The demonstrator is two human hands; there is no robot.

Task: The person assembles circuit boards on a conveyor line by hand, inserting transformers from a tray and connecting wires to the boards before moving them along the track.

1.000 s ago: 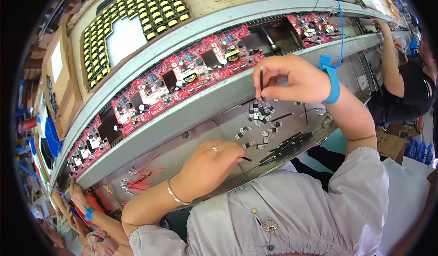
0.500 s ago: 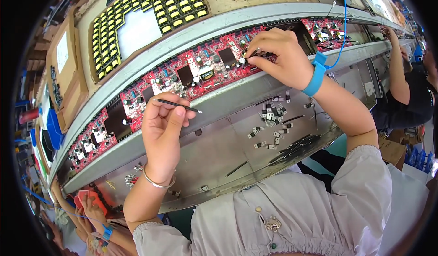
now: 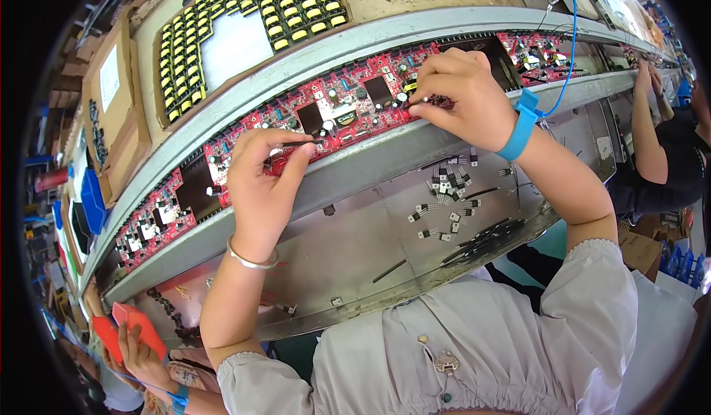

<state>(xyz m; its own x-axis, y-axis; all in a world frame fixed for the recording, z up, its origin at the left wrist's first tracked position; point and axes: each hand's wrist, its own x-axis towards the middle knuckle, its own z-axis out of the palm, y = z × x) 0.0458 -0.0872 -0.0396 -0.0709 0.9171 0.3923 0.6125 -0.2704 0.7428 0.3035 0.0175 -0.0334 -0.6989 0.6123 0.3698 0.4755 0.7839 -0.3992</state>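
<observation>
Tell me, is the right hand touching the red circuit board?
Touching. The head view shows the right hand with its fingertips pressed onto the red circuit board.

Up past my line of red boards sits a tray of yellow-and-black transformers [image 3: 252, 22], packed in rows around a bare white patch. To its left stand brown cardboard boxes [image 3: 111, 104], and below those some blue bins [image 3: 92, 200]. On my steel desk [image 3: 355, 245] lies a loose scatter of small black three-legged parts [image 3: 444, 193], with a heap of thin black sticks [image 3: 485, 237] nearer the edge. At my left a neighbour's hand [image 3: 137, 348] holds a red-orange piece [image 3: 126, 326]. Far to my right another person in a dark top [image 3: 666, 171] reaches up to the line.
</observation>
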